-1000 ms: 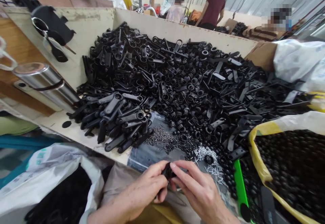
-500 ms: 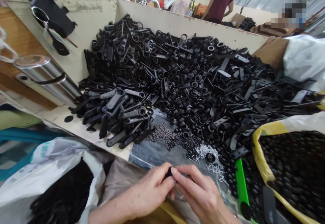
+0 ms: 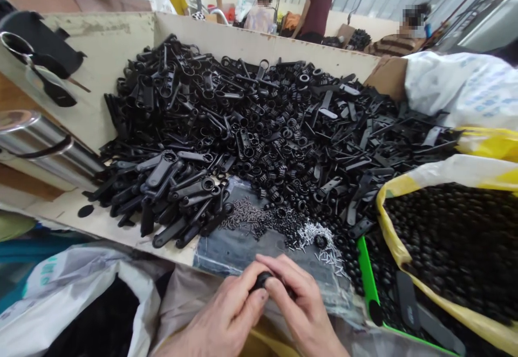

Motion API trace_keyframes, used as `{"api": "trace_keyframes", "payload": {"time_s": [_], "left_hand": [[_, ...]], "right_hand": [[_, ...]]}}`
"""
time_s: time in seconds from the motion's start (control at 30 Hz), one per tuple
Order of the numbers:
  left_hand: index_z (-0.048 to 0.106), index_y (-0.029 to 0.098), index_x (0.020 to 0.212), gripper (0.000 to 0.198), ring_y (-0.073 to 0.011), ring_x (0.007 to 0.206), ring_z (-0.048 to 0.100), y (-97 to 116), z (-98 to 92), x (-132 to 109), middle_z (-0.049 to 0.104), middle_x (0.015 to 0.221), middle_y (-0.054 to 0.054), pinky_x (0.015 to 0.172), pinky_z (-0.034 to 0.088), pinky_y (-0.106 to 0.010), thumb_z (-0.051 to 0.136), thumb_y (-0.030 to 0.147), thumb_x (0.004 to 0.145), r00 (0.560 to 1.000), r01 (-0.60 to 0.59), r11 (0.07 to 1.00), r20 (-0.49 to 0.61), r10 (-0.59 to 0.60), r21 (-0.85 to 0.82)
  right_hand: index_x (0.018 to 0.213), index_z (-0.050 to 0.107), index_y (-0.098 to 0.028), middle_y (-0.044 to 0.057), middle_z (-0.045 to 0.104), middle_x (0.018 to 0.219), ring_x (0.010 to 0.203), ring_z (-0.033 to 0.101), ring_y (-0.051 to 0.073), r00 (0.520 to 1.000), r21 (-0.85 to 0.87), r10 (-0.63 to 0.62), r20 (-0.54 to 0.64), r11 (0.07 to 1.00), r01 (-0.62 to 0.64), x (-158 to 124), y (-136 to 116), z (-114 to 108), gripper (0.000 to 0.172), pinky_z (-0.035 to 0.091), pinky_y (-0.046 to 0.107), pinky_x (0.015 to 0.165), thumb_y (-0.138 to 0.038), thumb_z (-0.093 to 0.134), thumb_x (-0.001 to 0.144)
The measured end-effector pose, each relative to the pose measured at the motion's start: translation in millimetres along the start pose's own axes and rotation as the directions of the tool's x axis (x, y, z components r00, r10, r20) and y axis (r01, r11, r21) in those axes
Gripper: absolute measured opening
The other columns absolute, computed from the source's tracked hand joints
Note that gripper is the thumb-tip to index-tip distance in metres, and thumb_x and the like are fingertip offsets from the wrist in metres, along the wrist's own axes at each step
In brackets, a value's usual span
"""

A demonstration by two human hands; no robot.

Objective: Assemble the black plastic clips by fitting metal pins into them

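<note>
Both my hands meet in front of the bench edge around a small rounded black plastic part (image 3: 264, 280). My left hand (image 3: 231, 309) pinches it between thumb and fingers. My right hand (image 3: 301, 302) closes over it from the other side, its thumb pressed against the part. Most of the part is hidden by my fingers. Just beyond lie silver pins (image 3: 318, 234), small brown-grey pieces (image 3: 244, 213) and tiny black pieces (image 3: 279, 222) on a dark sheet (image 3: 234, 249).
Black handle-like parts (image 3: 178, 187) and black rings (image 3: 279, 141) heap up in the bin. A bag of black balls (image 3: 457, 238), a green strip (image 3: 367, 276) and a white sack (image 3: 141, 287) flank me. A steel flask (image 3: 44, 141) stands left; several people work behind.
The camera view has shifted, so the bin sits further left and lower. My right hand has changed its grip, its fingers now curled over the top and its thumb on the black part.
</note>
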State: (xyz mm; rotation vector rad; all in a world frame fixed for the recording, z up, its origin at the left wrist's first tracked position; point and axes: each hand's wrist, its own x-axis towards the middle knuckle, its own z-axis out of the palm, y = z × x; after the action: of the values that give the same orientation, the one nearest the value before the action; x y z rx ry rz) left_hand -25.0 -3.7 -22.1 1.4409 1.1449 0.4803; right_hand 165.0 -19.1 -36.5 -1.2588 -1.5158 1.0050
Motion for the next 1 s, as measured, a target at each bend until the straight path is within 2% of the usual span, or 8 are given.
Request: {"api": "trace_keyframes", "payload": {"time_s": [0.1,0.23,0.37,0.5,0.6,0.73,0.9,1.0], "left_hand": [[0.064,0.032,0.142,0.043,-0.0318,0.126,0.065,-3.3,1.0,4.2,0.071,0.138,-0.010,0.107,0.049,-0.041,0.045,0.039,0.104,0.991,-0.123,0.980,-0.031,0.129,0.157],[0.064,0.029,0.138,0.044,-0.0334,0.125,0.064,4.9,-2.2,10.5,0.071,0.132,-0.012,0.109,0.047,-0.051,0.043,0.021,0.099,0.980,-0.155,0.924,-0.061,0.187,0.348],[0.056,0.027,0.135,0.045,-0.0310,0.133,0.058,2.8,-7.9,13.7,0.067,0.137,-0.011,0.110,0.046,-0.045,0.063,0.024,0.090,0.991,0.065,0.998,-0.119,-0.065,0.002],[0.060,0.023,0.119,0.039,-0.0280,0.121,0.062,-6.5,-14.4,17.4,0.071,0.125,-0.009,0.098,0.050,-0.036,0.072,0.032,0.084,0.990,0.142,0.952,0.021,-0.142,-0.270],[0.059,0.022,0.114,0.036,-0.0207,0.090,0.066,-4.6,-16.6,19.4,0.072,0.096,-0.003,0.077,0.050,-0.029,0.072,0.035,0.083,0.984,0.179,0.946,0.063,-0.168,-0.271],[0.053,0.018,0.115,0.038,-0.0126,0.051,0.049,2.4,-15.3,20.7,0.055,0.057,0.008,0.054,0.038,-0.024,0.060,0.044,0.087,0.957,0.265,0.929,0.185,-0.221,-0.257],[0.041,0.007,0.138,0.072,-0.0119,0.047,0.043,1.9,-11.9,19.0,0.053,0.053,0.010,0.050,0.034,-0.023,0.060,0.051,0.084,0.939,0.321,0.911,0.210,-0.272,-0.259],[0.041,0.008,0.143,0.074,-0.0127,0.052,0.044,-4.7,-7.9,13.0,0.053,0.058,0.009,0.050,0.033,-0.022,0.061,0.050,0.085,0.933,0.349,0.901,0.184,-0.309,-0.259]], "right_hand": [[0.128,0.075,-0.029,0.006,0.075,0.111,0.098,0.069,0.022,0.999,0.007,0.024,-0.026,1.000,-0.024,2.9,0.3,6.7,0.032,0.056,0.031,0.090,-0.041,0.060,0.103],[0.127,0.076,-0.024,0.004,0.072,0.090,0.071,0.063,0.017,0.973,0.153,0.227,-0.035,0.964,-0.219,9.7,4.1,11.3,0.041,0.054,0.027,0.067,-0.050,0.067,0.097],[0.120,0.079,-0.024,0.006,0.077,0.097,0.087,0.069,0.023,0.950,0.292,0.313,0.024,0.906,-0.306,17.4,9.4,14.0,0.045,0.055,0.033,0.080,-0.058,0.072,0.091],[0.117,0.081,-0.027,0.005,0.074,0.088,0.089,0.066,0.023,0.978,0.157,0.208,0.002,0.966,-0.205,22.6,12.1,14.1,0.039,0.052,0.034,0.085,-0.056,0.067,0.096],[0.117,0.081,-0.029,0.005,0.069,0.094,0.086,0.064,0.020,0.995,0.114,0.101,-0.013,0.988,-0.099,24.4,12.3,13.9,0.033,0.051,0.029,0.076,-0.050,0.064,0.100],[0.115,0.080,-0.028,0.002,0.064,0.087,0.079,0.061,0.017,0.997,0.122,0.070,0.028,0.990,-0.073,24.9,14.0,12.9,0.026,0.049,0.026,0.071,-0.041,0.062,0.101],[0.115,0.080,-0.027,-0.001,0.057,0.081,0.070,0.053,0.015,0.996,0.086,0.079,0.053,0.993,-0.083,21.8,14.8,11.5,0.023,0.044,0.025,0.065,-0.035,0.066,0.098],[0.121,0.077,-0.029,0.000,0.060,0.086,0.071,0.054,0.015,0.997,0.045,0.052,0.057,0.997,-0.055,13.1,12.3,12.3,0.025,0.045,0.025,0.066,-0.030,0.067,0.098]]}}
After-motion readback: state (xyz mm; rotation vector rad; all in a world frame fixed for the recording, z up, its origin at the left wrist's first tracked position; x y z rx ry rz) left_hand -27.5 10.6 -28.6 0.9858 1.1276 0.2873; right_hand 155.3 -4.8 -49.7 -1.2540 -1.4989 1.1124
